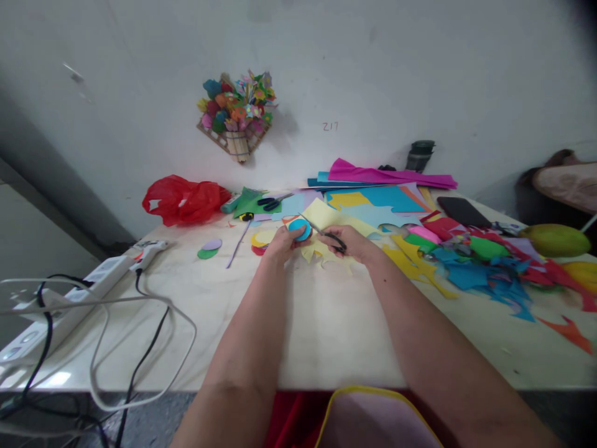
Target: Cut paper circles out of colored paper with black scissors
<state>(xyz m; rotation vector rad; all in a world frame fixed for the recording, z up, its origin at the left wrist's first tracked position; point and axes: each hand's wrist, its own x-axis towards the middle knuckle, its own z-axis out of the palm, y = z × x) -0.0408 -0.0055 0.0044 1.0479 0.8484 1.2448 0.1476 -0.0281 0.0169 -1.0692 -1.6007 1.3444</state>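
My left hand [281, 242] pinches a round blue paper piece [299, 230], with a bit of red showing at its edge. My right hand [351, 242] is closed on the dark handles of a pair of scissors [334, 240], whose blades point up and left, close to the blue disc. Pale yellow paper scraps [318, 252] lie on the table under and between the hands. Just left of my left hand are a yellow paper circle [262, 238] and a red one beneath it. A pale yellow sheet [321, 213] lies behind the scissors.
Colourful paper scraps [485, 267], a dark phone [463, 212] and a green-yellow fruit [555, 240] are at right. Behind lie paper sheets [373, 200] and second scissors [269, 203]. At left are a red bag [186, 199], purple and green circles [211, 248], a power strip [69, 298] and cables.
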